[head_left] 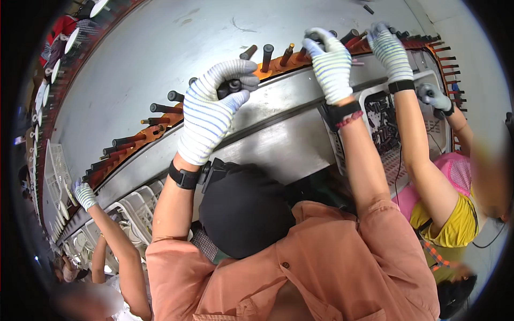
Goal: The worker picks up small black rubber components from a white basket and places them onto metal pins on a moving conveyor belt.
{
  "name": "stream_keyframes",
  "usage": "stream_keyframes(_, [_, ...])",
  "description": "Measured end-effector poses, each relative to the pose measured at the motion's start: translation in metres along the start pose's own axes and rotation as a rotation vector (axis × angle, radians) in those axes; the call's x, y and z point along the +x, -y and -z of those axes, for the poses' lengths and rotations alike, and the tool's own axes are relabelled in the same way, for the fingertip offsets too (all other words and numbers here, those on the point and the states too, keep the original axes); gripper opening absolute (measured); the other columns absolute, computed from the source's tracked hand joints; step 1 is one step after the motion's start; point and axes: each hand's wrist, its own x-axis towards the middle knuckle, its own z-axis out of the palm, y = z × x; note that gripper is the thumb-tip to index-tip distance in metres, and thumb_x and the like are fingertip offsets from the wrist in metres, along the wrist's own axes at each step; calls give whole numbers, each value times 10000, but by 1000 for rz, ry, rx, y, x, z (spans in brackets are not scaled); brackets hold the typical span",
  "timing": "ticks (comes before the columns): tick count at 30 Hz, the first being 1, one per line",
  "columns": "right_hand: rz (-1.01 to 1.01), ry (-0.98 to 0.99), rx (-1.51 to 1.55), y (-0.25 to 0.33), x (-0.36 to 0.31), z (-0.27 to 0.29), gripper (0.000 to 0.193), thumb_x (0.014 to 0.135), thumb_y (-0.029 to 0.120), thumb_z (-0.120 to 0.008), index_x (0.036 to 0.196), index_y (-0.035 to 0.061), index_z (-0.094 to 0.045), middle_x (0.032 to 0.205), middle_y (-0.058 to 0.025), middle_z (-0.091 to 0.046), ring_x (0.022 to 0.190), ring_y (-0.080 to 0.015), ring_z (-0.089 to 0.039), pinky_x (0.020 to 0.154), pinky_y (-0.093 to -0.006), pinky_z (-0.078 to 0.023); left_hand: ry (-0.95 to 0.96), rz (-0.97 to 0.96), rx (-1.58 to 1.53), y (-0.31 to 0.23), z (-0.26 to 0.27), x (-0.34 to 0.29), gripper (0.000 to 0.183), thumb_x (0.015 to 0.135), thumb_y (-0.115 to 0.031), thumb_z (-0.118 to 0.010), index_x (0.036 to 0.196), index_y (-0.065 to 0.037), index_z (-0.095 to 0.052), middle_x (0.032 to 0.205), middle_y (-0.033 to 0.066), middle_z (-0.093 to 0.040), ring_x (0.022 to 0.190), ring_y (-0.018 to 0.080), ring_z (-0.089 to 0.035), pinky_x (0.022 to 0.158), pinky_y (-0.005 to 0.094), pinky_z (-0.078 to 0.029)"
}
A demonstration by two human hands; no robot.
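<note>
My left hand, in a white glove with blue stripes and grey fingertips, curls around a few short black tubular pieces with round open ends. It is held over the metal ledge, left of an upright peg with a black sleeve. Further right, my right hand, gloved the same way, is at the orange rail that carries the pegs. Its fingers are bent around a dark piece at the top of the row; the fingers partly hide it, so I cannot tell its kind. One peg nearby shows a bare brass-coloured tip.
The curved row of pegs bends away on both sides. A white basket of black parts stands below my right forearm. Co-workers' gloved hands work close on the right, another at far left. White crates sit below the ledge.
</note>
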Motion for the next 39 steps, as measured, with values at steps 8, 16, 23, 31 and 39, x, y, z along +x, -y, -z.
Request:
stream_keyframes(8, [116,66,-15,66,-44,-57,248,926,168,-766,1144,62,-713,990,-150,-756,907,-316,-743,821,-390,-588,19,125,58,50,27,-47,276,934,85,-643,1183,-19,-702,1090,50,-743,1041,120,-693,987,275,-544])
stream_keyframes(16, [66,215,-48,61,-70,-93,256,947,198,-717,1188,117,-682,1041,-149,-751,959,-364,-723,838,-436,-579,-66,60,296,133,29,-72,308,937,113,-610,1195,-30,-699,1036,57,-728,970,128,-680,908,267,-552])
stream_keyframes(23, [49,326,-142,33,-122,-42,279,977,200,-657,1229,99,-723,1132,-184,-743,1034,-366,-716,909,-422,-569,83,100,67,83,9,-50,294,937,50,-652,1216,-36,-689,1058,56,-728,963,128,-678,901,273,-556])
stream_keyframes(31, [-189,271,-77,3,-120,-7,272,1012,166,-599,1228,63,-728,973,-212,-753,875,-320,-745,838,-390,-580,-1,-351,-66,54,-69,72,216,947,21,-654,1146,-43,-707,1153,88,-704,997,164,-670,941,293,-541])
stream_keyframes(39, [-157,-12,222,21,-75,-8,361,989,103,-675,1346,53,-672,1099,-132,-759,909,-147,-711,824,-298,-572,-365,-323,119,73,-84,85,207,974,5,-633,1161,-49,-704,1118,46,-753,934,120,-653,872,275,-535])
